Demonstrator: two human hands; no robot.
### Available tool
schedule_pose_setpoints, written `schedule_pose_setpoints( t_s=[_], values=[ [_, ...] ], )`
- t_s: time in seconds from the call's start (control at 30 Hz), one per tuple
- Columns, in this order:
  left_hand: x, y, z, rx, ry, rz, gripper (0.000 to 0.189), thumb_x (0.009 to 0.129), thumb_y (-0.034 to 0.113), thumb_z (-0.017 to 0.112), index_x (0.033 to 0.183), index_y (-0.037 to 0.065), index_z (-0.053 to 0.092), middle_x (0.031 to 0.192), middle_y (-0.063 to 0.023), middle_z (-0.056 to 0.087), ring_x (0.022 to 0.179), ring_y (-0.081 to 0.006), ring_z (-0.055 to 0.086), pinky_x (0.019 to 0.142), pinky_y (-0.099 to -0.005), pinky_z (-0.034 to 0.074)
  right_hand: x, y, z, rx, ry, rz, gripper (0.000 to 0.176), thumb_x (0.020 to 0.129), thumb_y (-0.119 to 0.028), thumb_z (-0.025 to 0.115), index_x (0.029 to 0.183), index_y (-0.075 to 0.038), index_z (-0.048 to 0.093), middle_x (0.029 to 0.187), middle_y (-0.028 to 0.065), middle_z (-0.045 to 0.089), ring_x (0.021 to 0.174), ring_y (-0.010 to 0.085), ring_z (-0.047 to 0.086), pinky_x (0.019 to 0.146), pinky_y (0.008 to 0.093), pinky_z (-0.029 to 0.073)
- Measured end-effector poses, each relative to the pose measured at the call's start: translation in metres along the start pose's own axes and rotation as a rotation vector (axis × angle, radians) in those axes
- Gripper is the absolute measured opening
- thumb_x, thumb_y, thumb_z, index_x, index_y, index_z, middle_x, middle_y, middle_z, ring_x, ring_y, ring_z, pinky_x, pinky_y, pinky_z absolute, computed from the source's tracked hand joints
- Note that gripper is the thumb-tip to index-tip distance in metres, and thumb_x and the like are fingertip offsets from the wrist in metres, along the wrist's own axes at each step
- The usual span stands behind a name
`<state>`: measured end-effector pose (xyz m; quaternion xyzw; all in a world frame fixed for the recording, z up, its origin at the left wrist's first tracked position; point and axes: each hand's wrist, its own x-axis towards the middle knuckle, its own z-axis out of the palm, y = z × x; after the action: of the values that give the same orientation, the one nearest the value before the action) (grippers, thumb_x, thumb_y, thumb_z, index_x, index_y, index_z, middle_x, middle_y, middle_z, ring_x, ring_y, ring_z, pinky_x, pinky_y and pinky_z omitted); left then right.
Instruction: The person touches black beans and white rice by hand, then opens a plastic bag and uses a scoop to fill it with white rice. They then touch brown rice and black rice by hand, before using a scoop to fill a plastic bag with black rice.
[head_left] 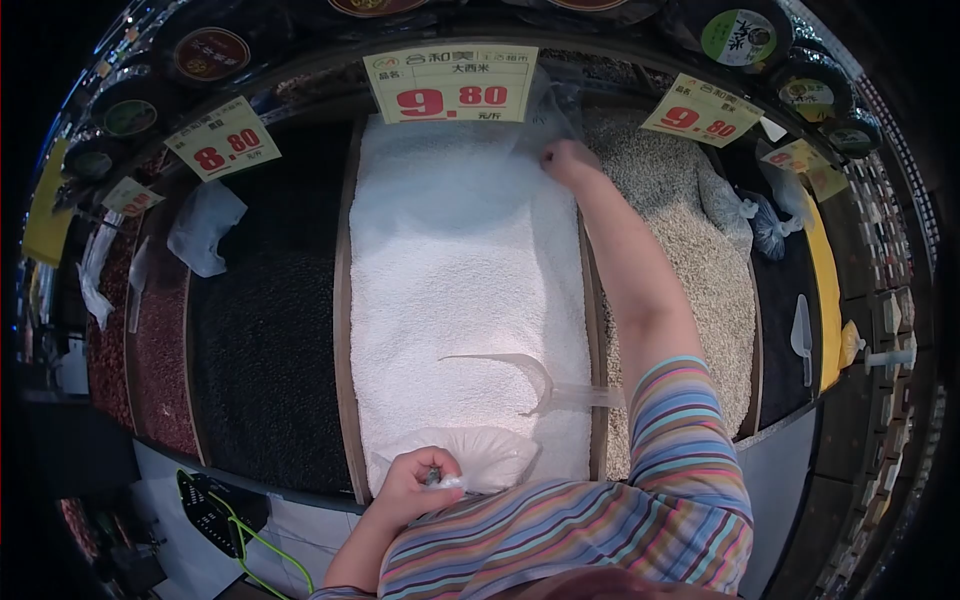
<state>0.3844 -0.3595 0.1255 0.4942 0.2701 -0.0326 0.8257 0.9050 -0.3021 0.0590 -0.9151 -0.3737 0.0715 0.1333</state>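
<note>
Right hand (570,163): is reaching to the far right corner of the white-grain bin, fingers curling; its fingertips are hiding, so I cannot tell whether it is gripping the thin clear plastic (556,105) hanging just beyond.
Left hand (425,482): is closing in a fist around the gathered neck of the clear bag (487,452).
Clear bag: is sitting at the near edge of the white grain, bulging with white contents; the striped shirt (540,530) is covering part of its lower side.
Clear scoop (548,392): is lying on the white grain, its outline partly vanishing against it.
Round labels (212,53): are lining the top, two being cut off by the upper edge.
Price cards: at least five are showing; one is clearly reading 8.80 and two 9.80, the middle card (450,88) being largest.
Bins: at least six are standing side by side, holding red, dark red, black, white (460,280), beige (675,300) and dark goods.
Beige bin: is also holding a knotted bag (725,208).
Dark right bin: is holding one pale scoop (802,328).
</note>
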Motion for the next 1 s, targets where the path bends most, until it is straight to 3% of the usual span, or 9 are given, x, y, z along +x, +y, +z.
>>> schedule_pose_setpoints(
  t_s=[0.1, 0.2, 0.33, 0.43, 0.6, 0.7, 0.8, 0.9, 1.0],
  values=[
    [0.001, -0.005, 0.0, 0.006, 0.001, 0.012, 0.021, 0.074, -0.002, 0.072, 0.089, 0.002, 0.059, 0.086, -0.0011, 0.058, 0.078, -0.0068, 0.053, 0.071, -0.0204, 0.042, -0.005, -0.008, -0.006, -0.037, -0.089, 0.052, 0.025, 0.085, -0.02, 0.055, 0.106, -0.016, 0.068, 0.116, 0.0102, 0.064, 0.109, 0.03, 0.059, 0.092, 0.0385, 0.048],
    [0.0, -0.007, 0.002, -0.008, 0.005, -0.004, 0.021, 0.074, -0.002, 0.072, 0.09, 0.002, 0.059, 0.085, -0.001, 0.058, 0.077, -0.0067, 0.053, 0.07, -0.0202, 0.042, 0.007, -0.003, 0.011, -0.162, -0.013, 0.012, 0.023, 0.082, -0.022, 0.059, 0.1, -0.014, 0.07, 0.109, 0.0101, 0.066, 0.101, 0.0292, 0.063, 0.086, 0.0387, 0.05],
    [-0.002, -0.009, 0.004, -0.023, 0.029, -0.07, 0.021, 0.073, -0.002, 0.073, 0.09, 0.002, 0.06, 0.085, -0.0007, 0.058, 0.076, -0.0064, 0.052, 0.07, -0.02, 0.043, 0.01, 0.001, 0.022, -0.151, -0.009, 0.056, 0.027, 0.084, -0.024, 0.057, 0.105, -0.011, 0.068, 0.11, 0.012, 0.066, 0.103, 0.0302, 0.062, 0.088, 0.0396, 0.05],
    [-0.003, -0.01, 0.004, -0.005, 0.062, -0.089, 0.023, 0.07, -0.007, 0.071, 0.086, 0.002, 0.058, 0.088, -0.0033, 0.059, 0.079, -0.0093, 0.057, 0.069, -0.0221, 0.048, 0.004, -0.002, 0.014, -0.146, -0.022, 0.06, 0.027, 0.085, -0.024, 0.056, 0.107, -0.011, 0.067, 0.111, 0.0123, 0.065, 0.103, 0.0307, 0.062, 0.089, 0.0394, 0.05],
    [-0.003, -0.016, 0.004, 0.002, 0.06, -0.045, 0.022, 0.071, -0.007, 0.07, 0.087, 0.003, 0.058, 0.089, -0.003, 0.059, 0.079, -0.0092, 0.057, 0.067, -0.0216, 0.049, -0.007, -0.007, 0.003, -0.186, -0.052, 0.064, 0.028, 0.086, -0.023, 0.056, 0.106, -0.008, 0.068, 0.112, 0.0138, 0.065, 0.104, 0.0306, 0.062, 0.09, 0.0396, 0.05],
    [-0.004, -0.015, 0.005, -0.001, 0.069, -0.053, 0.022, 0.071, -0.007, 0.07, 0.087, 0.003, 0.058, 0.089, -0.0028, 0.059, 0.08, -0.0091, 0.057, 0.067, -0.0214, 0.049, -0.015, -0.016, -0.009, -0.159, -0.116, 0.108, 0.028, 0.087, -0.014, 0.049, 0.108, -0.006, 0.068, 0.117, 0.0146, 0.063, 0.11, 0.0318, 0.06, 0.093, 0.0381, 0.049],
    [-0.005, -0.013, 0.006, -0.001, 0.074, -0.067, 0.022, 0.072, -0.006, 0.07, 0.088, 0.003, 0.059, 0.09, -0.0025, 0.059, 0.08, -0.009, 0.057, 0.069, -0.0216, 0.049, -0.007, -0.009, 0.005, -0.174, -0.043, 0.085, 0.026, 0.084, -0.021, 0.058, 0.103, -0.007, 0.069, 0.109, 0.0152, 0.066, 0.103, 0.0313, 0.063, 0.089, 0.039, 0.05],
    [-0.006, -0.009, 0.008, 0.019, 0.074, -0.082, 0.021, 0.072, -0.006, 0.07, 0.088, 0.003, 0.059, 0.089, -0.0023, 0.059, 0.08, -0.0087, 0.057, 0.07, -0.0218, 0.049, -0.013, -0.012, 0.002, -0.169, -0.002, -0.014, 0.023, 0.081, -0.018, 0.059, 0.099, -0.007, 0.07, 0.1, 0.0161, 0.067, 0.095, 0.0319, 0.064, 0.083, 0.0404, 0.051],
    [-0.008, -0.009, 0.009, 0.069, 0.056, -0.055, 0.021, 0.073, -0.006, 0.069, 0.089, 0.003, 0.059, 0.088, -0.0027, 0.06, 0.08, -0.0089, 0.057, 0.069, -0.0221, 0.05, -0.044, -0.024, -0.014, -0.029, 0.042, -0.237, 0.019, 0.078, -0.015, 0.06, 0.091, -0.005, 0.069, 0.089, 0.0159, 0.068, 0.086, 0.0319, 0.065, 0.076, 0.0414, 0.051]
  ],
)
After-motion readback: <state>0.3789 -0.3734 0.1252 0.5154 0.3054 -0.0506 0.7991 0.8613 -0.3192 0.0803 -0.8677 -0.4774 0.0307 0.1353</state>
